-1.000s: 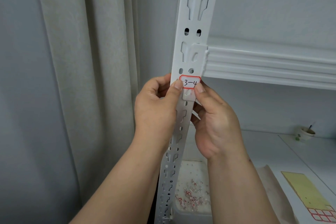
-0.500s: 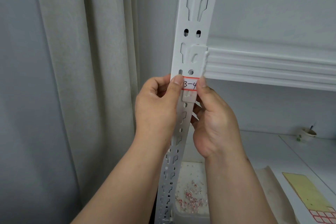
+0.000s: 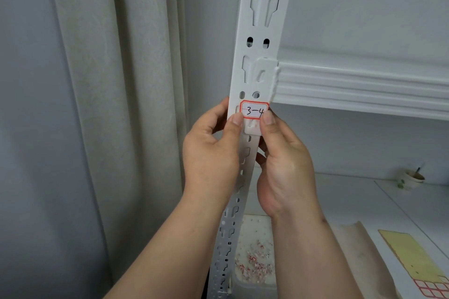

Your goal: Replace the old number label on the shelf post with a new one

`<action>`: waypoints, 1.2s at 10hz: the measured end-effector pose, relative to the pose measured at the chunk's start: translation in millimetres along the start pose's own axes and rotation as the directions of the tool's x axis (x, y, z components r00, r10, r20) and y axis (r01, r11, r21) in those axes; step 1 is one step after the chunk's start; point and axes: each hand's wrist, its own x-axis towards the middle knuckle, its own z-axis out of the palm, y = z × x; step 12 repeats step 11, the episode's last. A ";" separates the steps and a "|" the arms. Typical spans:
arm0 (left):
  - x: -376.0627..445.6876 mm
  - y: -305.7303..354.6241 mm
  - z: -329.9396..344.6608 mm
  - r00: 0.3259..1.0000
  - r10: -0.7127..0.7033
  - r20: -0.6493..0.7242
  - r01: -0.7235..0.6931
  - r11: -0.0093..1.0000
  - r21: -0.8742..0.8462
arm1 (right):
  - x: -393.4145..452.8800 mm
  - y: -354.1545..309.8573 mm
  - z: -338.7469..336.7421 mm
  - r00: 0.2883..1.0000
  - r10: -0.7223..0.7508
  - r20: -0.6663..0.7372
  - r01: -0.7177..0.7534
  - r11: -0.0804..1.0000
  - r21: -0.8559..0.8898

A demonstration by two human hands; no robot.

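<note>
A white, red-bordered label [image 3: 254, 110] marked "3-4" sits on the front of the white slotted shelf post [image 3: 263, 19], just below the shelf beam joint. My left hand [image 3: 211, 153] wraps the post's left edge, its thumb tip touching the label's lower left corner. My right hand [image 3: 284, 165] wraps the post's right edge, thumb tip on the label's lower right corner. The other fingers curl behind the post, mostly hidden.
A white shelf beam [image 3: 364, 90] runs right from the post. A beige curtain [image 3: 116, 104] hangs at left. Below lie a white tray [image 3: 255, 281] with red-white paper scraps, a yellow label sheet [image 3: 418, 262] with red-bordered stickers, and a small cup [image 3: 410, 178] at far right.
Both thumbs slid down off the label's sides to its lower corners, so the whole "3-4" label shows again. The hands otherwise stay on the post.
</note>
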 end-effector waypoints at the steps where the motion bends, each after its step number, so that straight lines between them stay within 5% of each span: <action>1: -0.6 -1.4 2.7 1.000 0.004 -0.026 -0.003 1.000 0.021 | -0.2 2.3 0.4 1.000 -0.021 -0.020 0.020 0.999 -0.040; 6: -11.2 4.1 -5.2 0.999 -0.039 0.023 0.035 0.986 0.161 | -14.4 4.5 -2.8 0.994 -0.062 -0.088 0.040 0.972 -0.233; 8: -24.7 3.3 -6.4 0.997 -0.041 -0.064 0.051 0.985 0.168 | -24.4 1.9 -12.0 0.974 -0.123 -0.192 0.061 0.953 -0.298; 11: -24.8 16.7 -11.4 0.987 0.123 -0.107 -0.077 0.930 0.359 | -51.9 -35.1 -12.7 0.874 -0.477 -0.088 0.366 0.768 -0.526; 12: -24.8 16.7 -11.4 0.987 0.123 -0.107 -0.077 0.930 0.359 | -51.9 -35.1 -12.7 0.874 -0.477 -0.088 0.366 0.768 -0.526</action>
